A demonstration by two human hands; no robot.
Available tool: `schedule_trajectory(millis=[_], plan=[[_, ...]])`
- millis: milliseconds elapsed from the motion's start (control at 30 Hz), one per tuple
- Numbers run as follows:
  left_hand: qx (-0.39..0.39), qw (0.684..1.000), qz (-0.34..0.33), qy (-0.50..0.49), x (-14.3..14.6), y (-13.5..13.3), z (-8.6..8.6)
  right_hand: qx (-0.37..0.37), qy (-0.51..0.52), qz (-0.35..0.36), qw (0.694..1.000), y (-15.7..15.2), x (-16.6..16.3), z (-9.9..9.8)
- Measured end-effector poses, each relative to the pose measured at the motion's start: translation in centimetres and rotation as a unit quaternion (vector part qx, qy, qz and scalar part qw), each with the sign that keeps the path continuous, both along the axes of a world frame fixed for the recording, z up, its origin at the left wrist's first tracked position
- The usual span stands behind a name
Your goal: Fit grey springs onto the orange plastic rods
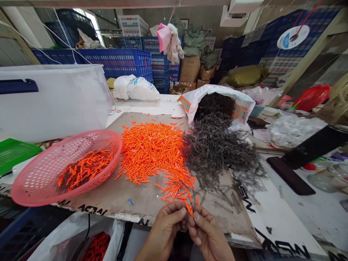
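Note:
My left hand [167, 224] and my right hand [205, 230] meet at the table's near edge, fingers pinched together. Between the fingertips sticks up a small orange plastic plug [189, 208]; a dark screw may be with it, too small to make out. Just beyond lies a big pile of orange plugs [152, 148] on a cardboard sheet [116, 195]. To its right a heap of dark screws [217, 152] spills from a white sack [212, 96]. A pink basket [40, 181] at left holds more orange pieces.
A large translucent bin [51, 98] stands at the back left with a green tray [13, 152] in front of it. Blue crates [122, 61] line the back. A black stand [301, 159] and plastic bags sit at right. A bag of orange pieces [95, 246] hangs below the table.

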State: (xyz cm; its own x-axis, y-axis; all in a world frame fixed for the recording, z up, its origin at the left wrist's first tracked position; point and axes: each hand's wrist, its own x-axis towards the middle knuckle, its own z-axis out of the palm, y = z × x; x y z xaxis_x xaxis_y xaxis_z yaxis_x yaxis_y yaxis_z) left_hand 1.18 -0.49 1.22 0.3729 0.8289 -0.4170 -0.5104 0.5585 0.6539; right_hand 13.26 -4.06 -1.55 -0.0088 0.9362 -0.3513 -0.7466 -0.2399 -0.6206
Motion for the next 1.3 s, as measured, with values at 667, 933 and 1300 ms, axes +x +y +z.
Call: schedule_trajectory(millis=[667, 933, 1300], plan=[[0.020, 0.995, -0.092, -0.017, -1.0, -0.6, 0.8, 0.096, -0.200, 0.015, 0.975, -0.1, 1.2, 0.7], [-0.043, 0.996, -0.065, -0.040, -1.5, 0.1, 0.0, 0.129, -0.413, -0.064, 0.899, 0.1, 3.3, 0.6], [-0.010, 0.999, 0.036, 0.033, -1.0, -0.2, -0.4, 0.217, -0.548, -0.028, 0.807, -1.1, 1.3, 0.2]])
